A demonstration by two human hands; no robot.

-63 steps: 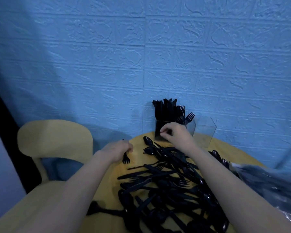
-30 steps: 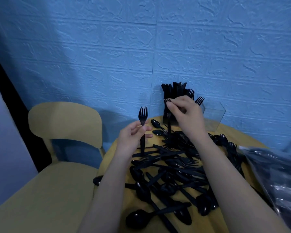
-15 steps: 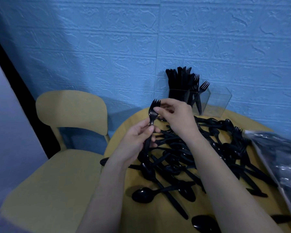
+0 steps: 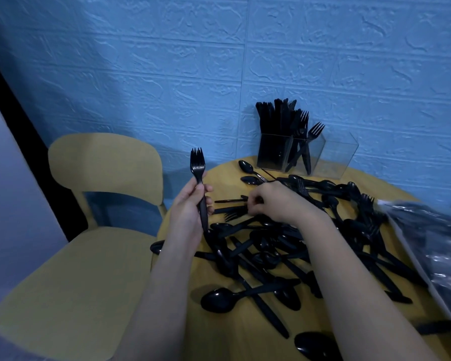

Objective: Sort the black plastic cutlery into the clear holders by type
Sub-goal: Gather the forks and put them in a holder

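Observation:
My left hand (image 4: 190,204) grips black forks (image 4: 198,168) upright by their handles, tines up, at the table's left edge. My right hand (image 4: 276,201) reaches down into the pile of black cutlery (image 4: 284,246), its fingers curled on a fork (image 4: 235,214) lying there. At the back stand three clear holders: the left one (image 4: 272,152) is packed with knives, the middle one (image 4: 305,152) holds a few forks, the right one (image 4: 339,157) looks empty.
The round yellow table (image 4: 219,334) is strewn with loose spoons, forks and knives. A clear plastic bag (image 4: 435,251) lies at the right edge. A yellow chair (image 4: 89,251) stands to the left. A blue textured wall is right behind the holders.
My right hand has left the fork held by my left hand and dropped to the pile. My left hand keeps its forks upright.

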